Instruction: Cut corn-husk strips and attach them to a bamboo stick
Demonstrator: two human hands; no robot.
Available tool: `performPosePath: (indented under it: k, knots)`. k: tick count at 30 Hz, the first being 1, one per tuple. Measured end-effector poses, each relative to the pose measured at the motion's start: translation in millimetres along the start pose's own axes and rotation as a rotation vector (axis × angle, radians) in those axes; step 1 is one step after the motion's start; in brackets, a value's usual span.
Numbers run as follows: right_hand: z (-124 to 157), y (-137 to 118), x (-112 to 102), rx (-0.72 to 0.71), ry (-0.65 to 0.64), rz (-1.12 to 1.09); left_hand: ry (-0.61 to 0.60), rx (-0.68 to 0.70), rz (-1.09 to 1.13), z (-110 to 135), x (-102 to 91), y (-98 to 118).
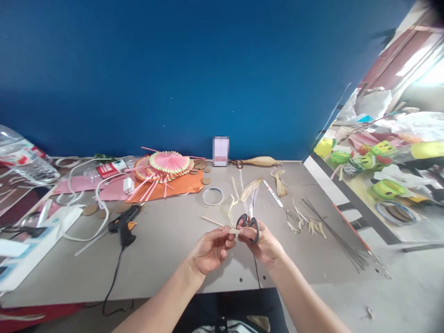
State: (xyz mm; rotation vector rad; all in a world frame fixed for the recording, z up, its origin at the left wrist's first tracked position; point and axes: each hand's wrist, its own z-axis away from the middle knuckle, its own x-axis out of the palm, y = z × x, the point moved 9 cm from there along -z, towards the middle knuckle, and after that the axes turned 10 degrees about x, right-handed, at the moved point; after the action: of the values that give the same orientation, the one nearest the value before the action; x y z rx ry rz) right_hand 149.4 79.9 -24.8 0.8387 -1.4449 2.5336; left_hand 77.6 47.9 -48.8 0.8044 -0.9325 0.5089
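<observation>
My right hand point(265, 244) grips a pair of black-handled scissors point(250, 217), blades pointing away from me. My left hand point(211, 249) is closed in a pinch on a thin pale strip point(218, 223) of dried husk that runs left and up from the fingers. A curled pale husk leaf point(250, 188) sits at the scissor blades above both hands. Both hands hover over the grey table point(166, 259) near its front edge.
A black glue gun point(124, 225) with its cord lies left of my hands. Pink folded paper fans point(168, 164) on orange paper sit at the back. A wire ring point(212, 196), cut husk pieces point(307, 224), thin wires point(335, 231) and a corn cob point(262, 161) lie around.
</observation>
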Motion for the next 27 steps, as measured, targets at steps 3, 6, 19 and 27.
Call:
performPosePath:
  k: [3,6,19,27]
  knots:
    - [8.3,-7.5,-12.4,-0.048,0.075,0.085,0.096,0.061,-0.142,0.2,-15.0,7.7]
    - [15.9,-10.8,-17.7,-0.052,0.073,0.206,0.153,0.184,-0.445,0.2,-19.0,19.6]
    - [17.4,-12.3,-8.7,0.049,-0.014,0.394,-0.079,0.218,-1.122,-6.7,17.1,19.8]
    - [10.0,-10.8,-6.0,0.032,-0.063,0.413,-0.058,0.187,-1.064,-5.7,15.5,17.8]
